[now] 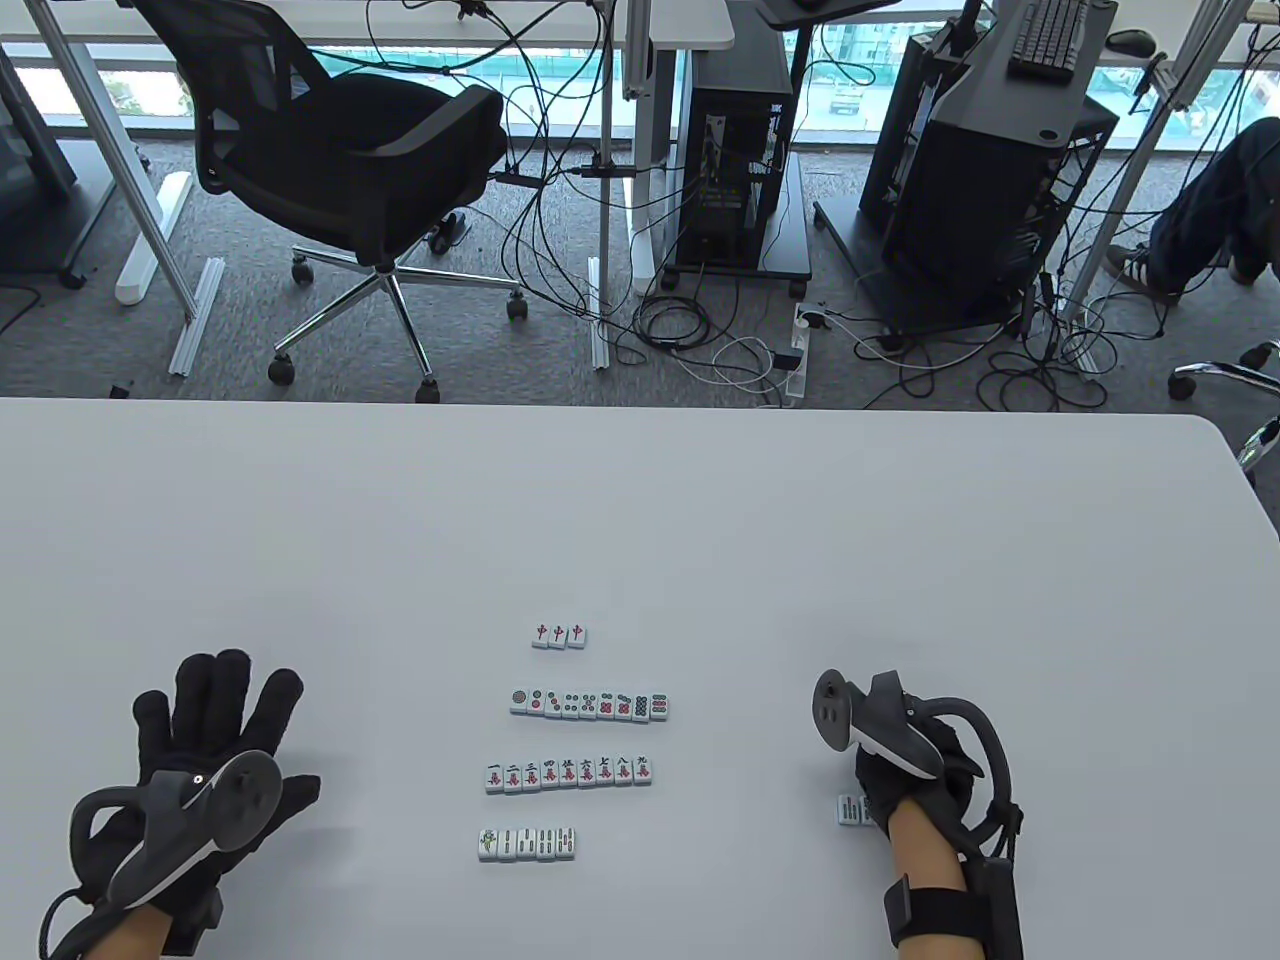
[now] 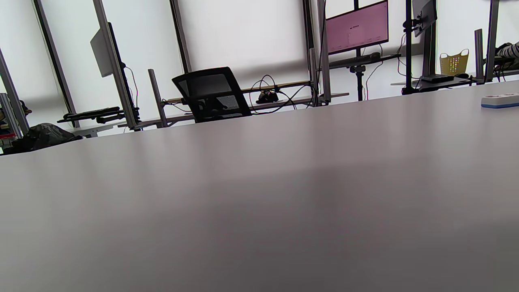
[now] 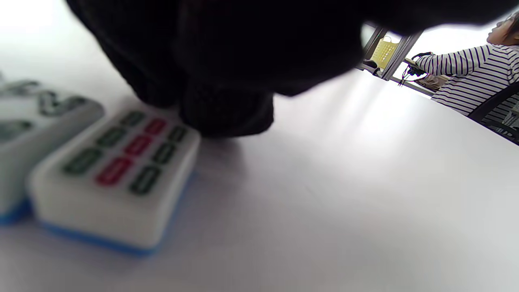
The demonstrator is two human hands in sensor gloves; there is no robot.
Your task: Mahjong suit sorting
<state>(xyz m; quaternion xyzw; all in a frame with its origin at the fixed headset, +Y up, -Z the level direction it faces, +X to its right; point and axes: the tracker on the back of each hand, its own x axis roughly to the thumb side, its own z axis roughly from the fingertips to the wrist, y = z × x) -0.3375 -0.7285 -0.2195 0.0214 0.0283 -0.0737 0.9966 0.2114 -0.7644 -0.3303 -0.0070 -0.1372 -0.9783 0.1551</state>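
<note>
Four sorted rows of mahjong tiles lie mid-table: three red-character tiles point(image 1: 558, 635), a circles row point(image 1: 588, 705), a characters row point(image 1: 568, 772) and a short bamboo row point(image 1: 526, 844). Two loose tiles point(image 1: 852, 810) sit by my right hand point(image 1: 905, 775), which is curled over them. In the right wrist view its gloved fingertips point(image 3: 227, 109) press on the far end of a nine-bamboo tile point(image 3: 117, 178), with a second tile point(image 3: 24, 121) beside it. My left hand point(image 1: 215, 720) lies flat on the table, fingers spread, left of the rows, holding nothing.
The white table point(image 1: 640, 520) reaches well beyond the rows. Past its far edge are an office chair point(image 1: 350, 170), computer towers and floor cables. A seated person in a striped top point(image 3: 474, 81) shows at the right wrist view's upper right.
</note>
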